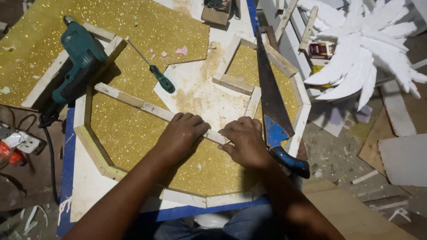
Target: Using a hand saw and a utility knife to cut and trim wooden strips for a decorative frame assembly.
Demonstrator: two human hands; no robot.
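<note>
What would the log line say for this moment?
left hand: on wood strip | right hand: on strip end | beside: handsaw, drill, screwdriver

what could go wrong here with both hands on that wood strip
The handsaw lies right beside the right hand, so a slip could drag knuckles onto its blade. The left hand presses the thin wood strip, which might shift on the glittery gold sheet.

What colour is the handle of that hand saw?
Blue: the long steel hand saw's handle, seen in the head view.
</note>
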